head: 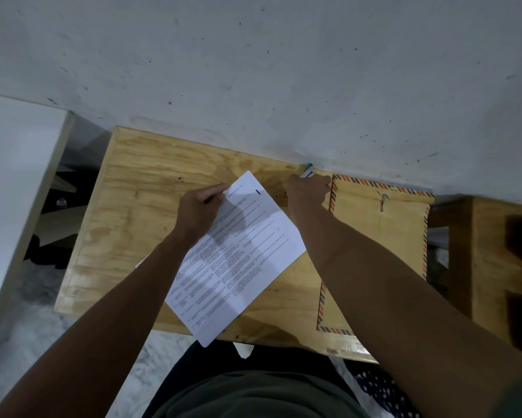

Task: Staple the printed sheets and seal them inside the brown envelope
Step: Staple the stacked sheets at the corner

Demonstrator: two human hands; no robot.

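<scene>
The printed sheets (241,254) lie slanted across the middle of the plywood table (127,206), their lower corner hanging past the near edge. My left hand (198,208) pinches their upper left edge. A dark mark, maybe a staple, shows near the top corner. My right hand (309,190) is at the table's far edge by the wall, closed around a small white and teal object (308,171), probably the stapler, mostly hidden. The brown envelope (383,236) with a red and blue striped border and a string clasp lies flat to the right, partly under my right forearm.
A white wall (284,70) runs right behind the table. A white panel (15,176) stands at the left with dark clutter below it. A wooden stool or shelf (495,251) sits to the right of the table. My lap is at the near edge.
</scene>
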